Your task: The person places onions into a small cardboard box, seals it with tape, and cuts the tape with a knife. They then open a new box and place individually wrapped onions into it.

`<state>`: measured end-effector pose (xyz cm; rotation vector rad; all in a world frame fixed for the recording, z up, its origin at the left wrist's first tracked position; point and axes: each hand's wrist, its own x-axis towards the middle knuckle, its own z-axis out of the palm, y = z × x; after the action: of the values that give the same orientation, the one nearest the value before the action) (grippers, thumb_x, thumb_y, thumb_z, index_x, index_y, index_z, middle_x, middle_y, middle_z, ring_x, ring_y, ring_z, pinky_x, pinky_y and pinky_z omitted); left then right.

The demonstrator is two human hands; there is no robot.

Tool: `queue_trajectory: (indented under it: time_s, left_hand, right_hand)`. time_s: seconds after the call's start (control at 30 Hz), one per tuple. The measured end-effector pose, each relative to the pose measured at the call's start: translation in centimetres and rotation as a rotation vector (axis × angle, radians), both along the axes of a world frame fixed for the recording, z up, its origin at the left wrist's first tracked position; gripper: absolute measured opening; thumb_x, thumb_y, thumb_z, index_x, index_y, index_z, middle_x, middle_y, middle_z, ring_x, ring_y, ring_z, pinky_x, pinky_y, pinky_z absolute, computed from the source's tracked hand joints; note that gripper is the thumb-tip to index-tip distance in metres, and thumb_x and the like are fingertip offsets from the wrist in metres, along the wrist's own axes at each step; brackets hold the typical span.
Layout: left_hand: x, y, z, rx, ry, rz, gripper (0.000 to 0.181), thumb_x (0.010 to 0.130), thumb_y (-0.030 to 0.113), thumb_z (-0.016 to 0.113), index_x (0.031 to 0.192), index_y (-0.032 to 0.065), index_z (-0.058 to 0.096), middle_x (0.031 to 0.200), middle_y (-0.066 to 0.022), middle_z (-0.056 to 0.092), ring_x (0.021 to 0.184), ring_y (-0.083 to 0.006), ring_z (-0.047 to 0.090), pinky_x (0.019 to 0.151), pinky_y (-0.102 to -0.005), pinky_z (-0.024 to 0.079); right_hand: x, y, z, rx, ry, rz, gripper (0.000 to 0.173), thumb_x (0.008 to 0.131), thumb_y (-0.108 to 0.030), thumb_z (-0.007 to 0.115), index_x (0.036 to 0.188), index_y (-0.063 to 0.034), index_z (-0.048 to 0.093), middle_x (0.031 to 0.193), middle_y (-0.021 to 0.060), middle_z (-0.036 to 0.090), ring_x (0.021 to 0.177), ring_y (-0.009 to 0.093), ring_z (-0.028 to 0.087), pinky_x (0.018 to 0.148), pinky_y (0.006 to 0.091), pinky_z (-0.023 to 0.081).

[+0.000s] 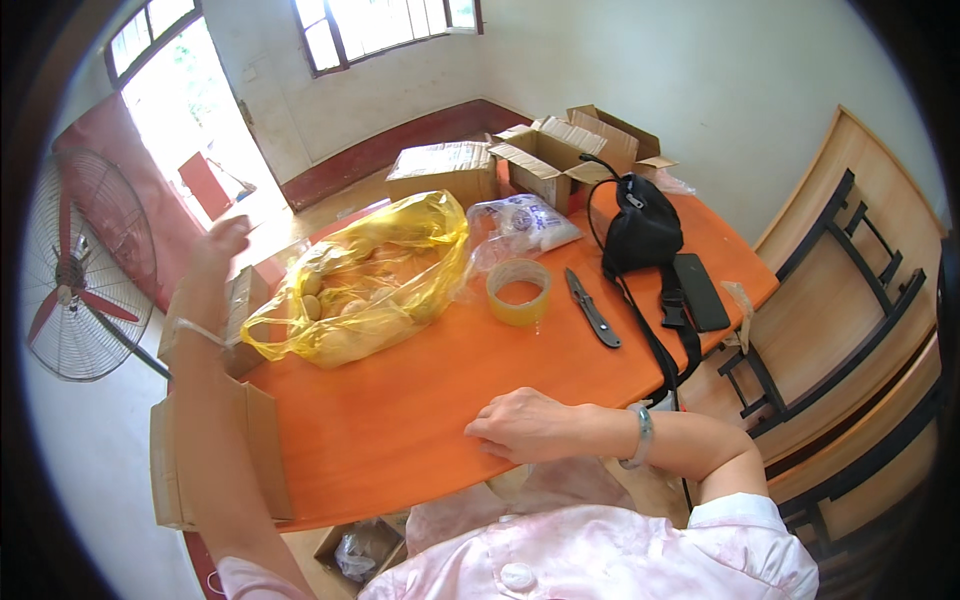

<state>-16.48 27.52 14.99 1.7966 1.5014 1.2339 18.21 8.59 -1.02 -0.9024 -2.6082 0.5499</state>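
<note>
My left hand (223, 244) is raised at the left, blurred, above cardboard boxes at the table's edge; whether it holds anything is unclear. My right hand (521, 426) rests on the orange table (360, 442) near its front edge, fingers curled, with nothing visible in it. Between them and farther back lies an open yellow plastic bag (360, 337) with round, pale things inside. A roll of clear yellowish tape (518, 292) stands right of the bag. Beside it lies a folding knife (592, 309), blade out. Behind the tape is a printed plastic bag (525, 221) with white contents.
A black pouch (643, 225) with straps and a dark phone (701, 292) lie at the right. Cardboard boxes (442, 169) stand at the back, another (259, 450) at the left edge. A caged fan (71, 289) stands left; wooden folding tabletops (847, 277) lean at the right.
</note>
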Motion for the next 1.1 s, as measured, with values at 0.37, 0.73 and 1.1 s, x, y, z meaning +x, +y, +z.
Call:
queue_trajectory:
  time_s: [0.37, 0.73, 1.1]
  left_hand:
    - [9.1, -9.3, -16.1, 0.164, 0.928, -0.033, 0.072, 0.074, 0.025, 0.078, 0.136, 0.0087, 0.046, 0.145, -0.016, 0.041, 0.138, -0.0307, 0.033, 0.112, -0.0521, 0.024]
    - [16.0, -15.9, -16.0, 0.406, 0.571, -0.334, 0.038, 0.075, 0.011, 0.071, 0.112, 0.0052, 0.063, 0.127, -0.0142, 0.058, 0.116, -0.0314, 0.055, 0.105, -0.0475, 0.037]
    - [19.3, -10.8, -19.8, -0.103, 0.064, -0.335, 0.041, 0.084, 0.009, 0.068, 0.121, -0.0043, 0.056, 0.116, -0.0159, 0.064, 0.104, -0.0233, 0.064, 0.09, -0.0322, 0.051]
  right_hand:
    - [5.1, 0.1, 3.9, 0.169, 0.023, -0.075, 0.014, 0.084, -0.016, 0.057, 0.083, -0.0021, 0.06, 0.079, 0.015, 0.063, 0.081, 0.034, 0.064, 0.071, 0.0436, 0.052]
    - [7.2, 13.4, 6.0, 0.326, 0.176, -0.421, 0.023, 0.083, -0.013, 0.061, 0.102, -0.0028, 0.069, 0.093, 0.018, 0.068, 0.086, 0.034, 0.066, 0.076, 0.0398, 0.053]
    - [9.0, 12.6, 1.9, -0.029, -0.075, -0.444, 0.088, 0.066, -0.029, 0.081, 0.139, -0.0029, 0.039, 0.139, 0.0251, 0.043, 0.125, 0.038, 0.046, 0.104, 0.0399, 0.04]
